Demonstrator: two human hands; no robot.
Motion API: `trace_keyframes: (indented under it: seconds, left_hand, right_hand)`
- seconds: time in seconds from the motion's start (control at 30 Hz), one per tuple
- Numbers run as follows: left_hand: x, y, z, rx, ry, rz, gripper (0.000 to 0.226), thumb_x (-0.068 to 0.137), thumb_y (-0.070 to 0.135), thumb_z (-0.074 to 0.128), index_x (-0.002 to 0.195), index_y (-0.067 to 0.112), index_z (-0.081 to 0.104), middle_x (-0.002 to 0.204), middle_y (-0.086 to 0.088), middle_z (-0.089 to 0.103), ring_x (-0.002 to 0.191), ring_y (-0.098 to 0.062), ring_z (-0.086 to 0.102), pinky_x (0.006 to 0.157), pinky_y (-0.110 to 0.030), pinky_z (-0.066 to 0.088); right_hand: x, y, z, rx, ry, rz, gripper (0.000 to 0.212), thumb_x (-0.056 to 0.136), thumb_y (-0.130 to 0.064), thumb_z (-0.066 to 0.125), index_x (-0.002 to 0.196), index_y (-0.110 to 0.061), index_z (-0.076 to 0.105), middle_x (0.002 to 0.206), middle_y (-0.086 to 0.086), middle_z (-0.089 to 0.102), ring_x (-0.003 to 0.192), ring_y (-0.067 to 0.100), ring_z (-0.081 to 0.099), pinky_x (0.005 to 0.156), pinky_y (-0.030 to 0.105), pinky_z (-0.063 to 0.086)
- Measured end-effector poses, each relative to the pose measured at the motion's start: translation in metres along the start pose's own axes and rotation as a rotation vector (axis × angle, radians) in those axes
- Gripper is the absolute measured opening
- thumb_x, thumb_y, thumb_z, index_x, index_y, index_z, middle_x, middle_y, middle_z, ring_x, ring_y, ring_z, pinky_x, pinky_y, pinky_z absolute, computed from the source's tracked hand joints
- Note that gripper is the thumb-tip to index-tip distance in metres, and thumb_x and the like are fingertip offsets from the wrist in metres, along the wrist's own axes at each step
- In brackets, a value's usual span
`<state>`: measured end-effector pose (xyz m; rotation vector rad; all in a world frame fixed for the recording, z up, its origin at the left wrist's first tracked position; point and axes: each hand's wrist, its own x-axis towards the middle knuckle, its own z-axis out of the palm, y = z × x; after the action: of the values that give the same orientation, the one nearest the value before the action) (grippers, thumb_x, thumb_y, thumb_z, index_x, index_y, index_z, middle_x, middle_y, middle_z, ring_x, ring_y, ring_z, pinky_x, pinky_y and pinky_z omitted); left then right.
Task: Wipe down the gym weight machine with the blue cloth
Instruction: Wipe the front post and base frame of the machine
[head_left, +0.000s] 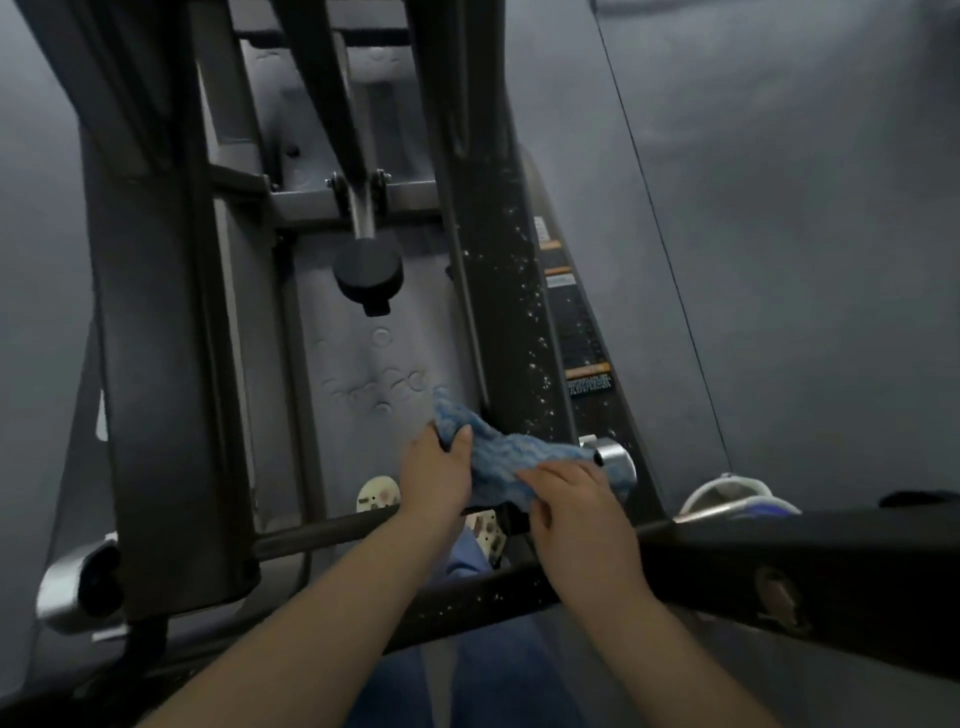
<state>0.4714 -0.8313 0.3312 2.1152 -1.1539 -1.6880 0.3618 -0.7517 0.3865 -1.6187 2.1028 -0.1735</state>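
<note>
We held the blue cloth (506, 457) in both hands low against the gym weight machine (156, 322), at the foot of its dark right-hand upright (498, 270). Our left hand (436, 475) kept a grip on the cloth's upper left end, thumb curled over the fabric; our right hand (571, 506) lay on its lower right part, fingers bent onto it, so each grip was closed on cloth rather than wide. The cloth was bunched and stretched between the two hands, its right end touching a shiny metal knob (615, 460). White droplets (535, 358) speckled the upright above the cloth, beside a strip of warning labels (582, 358). A thin crossbar (322, 532) ran under our left wrist, and a thicker black bar (779, 561) crossed beneath our right forearm, standing between us and the frame's base. A black round knob (368, 273) hung in the middle of the frame, well above the cloth. A white shoe (727, 493) showed near the right bar on the grey floor (805, 260)
</note>
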Motion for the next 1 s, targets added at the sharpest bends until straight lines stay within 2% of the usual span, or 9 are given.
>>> trace_keyframes:
  seconds: [0.07,0.2,0.37,0.43,0.57,0.63,0.77,0.9,1.0]
  left_hand:
    - [0.010,-0.007,0.003,0.157,-0.052,0.012,0.038,0.097,0.032,0.045,0.121,0.004,0.053,0.121,-0.020,0.057,0.110,-0.034,0.055,0.093,-0.040,0.045]
    - [0.020,-0.004,0.004,0.227,-0.193,0.053,0.049,0.099,0.038,0.033,0.136,0.006,0.040,0.138,-0.018,0.045,0.125,-0.033,0.044,0.102,-0.036,0.036]
    - [0.014,0.003,0.008,0.249,-0.306,0.037,0.051,0.100,0.039,0.030,0.140,0.008,0.034,0.141,-0.015,0.044,0.128,-0.030,0.043,0.099,-0.030,0.034]
    - [0.008,-0.004,0.011,0.282,-0.427,0.019,0.055,0.097,0.042,0.039,0.139,0.006,0.035,0.138,-0.012,0.048,0.123,-0.027,0.048,0.099,-0.031,0.037]
    - [0.010,-0.011,0.010,0.561,-0.602,0.060,0.068,0.085,0.043,0.063,0.136,0.009,0.035,0.131,-0.005,0.053,0.117,-0.019,0.052,0.095,-0.027,0.042]
    - [0.013,-0.008,0.012,0.489,-0.576,0.065,0.058,0.087,0.036,0.062,0.133,0.008,0.040,0.125,-0.003,0.055,0.111,-0.014,0.052,0.086,-0.019,0.039]
    - [0.020,0.005,0.025,0.160,-0.466,-0.020,0.034,0.093,0.027,0.055,0.120,0.007,0.051,0.117,-0.009,0.060,0.101,-0.016,0.054,0.062,-0.009,0.044]
    - [0.043,0.021,0.029,-0.031,-0.353,-0.055,0.048,0.089,0.032,0.060,0.126,0.002,0.051,0.123,-0.012,0.060,0.110,-0.025,0.058,0.082,-0.027,0.048]
    - [0.057,0.028,0.023,0.008,-0.338,-0.016,0.059,0.082,0.037,0.067,0.129,0.006,0.048,0.124,-0.007,0.058,0.111,-0.023,0.057,0.086,-0.030,0.048]
  right_hand:
    - [-0.006,-0.001,0.010,-0.010,-0.131,0.065,0.040,0.067,-0.006,0.078,0.105,-0.013,0.071,0.107,0.003,0.068,0.102,0.026,0.063,0.082,0.032,0.053]
    - [-0.014,-0.006,0.022,-0.160,-0.271,0.153,0.054,0.096,-0.031,0.045,0.147,-0.021,0.031,0.155,0.005,0.025,0.143,0.023,0.018,0.117,0.038,0.013]
    - [-0.019,-0.008,0.038,-0.284,-0.213,0.226,0.055,0.057,-0.043,0.084,0.103,-0.015,0.073,0.108,0.014,0.070,0.100,0.028,0.067,0.088,0.043,0.050]
    - [-0.021,-0.010,0.041,-0.273,-0.255,0.231,0.063,0.052,-0.041,0.086,0.104,-0.008,0.072,0.110,0.020,0.067,0.097,0.031,0.068,0.077,0.040,0.055]
    - [-0.029,-0.017,0.047,-0.279,-0.368,0.280,0.080,0.054,-0.037,0.085,0.121,-0.001,0.061,0.131,0.030,0.051,0.117,0.041,0.055,0.085,0.041,0.052]
    - [-0.030,-0.015,0.052,-0.278,-0.369,0.258,0.086,0.042,-0.036,0.090,0.116,0.001,0.065,0.123,0.029,0.057,0.109,0.042,0.060,0.076,0.042,0.055]
    - [0.000,-0.010,0.044,-0.320,-0.243,0.156,0.092,0.041,-0.037,0.090,0.115,0.009,0.061,0.120,0.033,0.057,0.112,0.044,0.057,0.090,0.049,0.047]
    - [0.037,0.000,0.025,-0.255,-0.260,0.052,0.082,0.094,-0.036,0.048,0.149,0.001,0.001,0.155,0.025,-0.006,0.144,0.039,-0.005,0.116,0.040,-0.001]
    - [0.043,0.009,0.024,-0.124,-0.234,0.057,0.068,0.100,-0.036,0.035,0.151,-0.014,-0.005,0.157,0.011,-0.016,0.145,0.028,-0.014,0.117,0.037,-0.001]
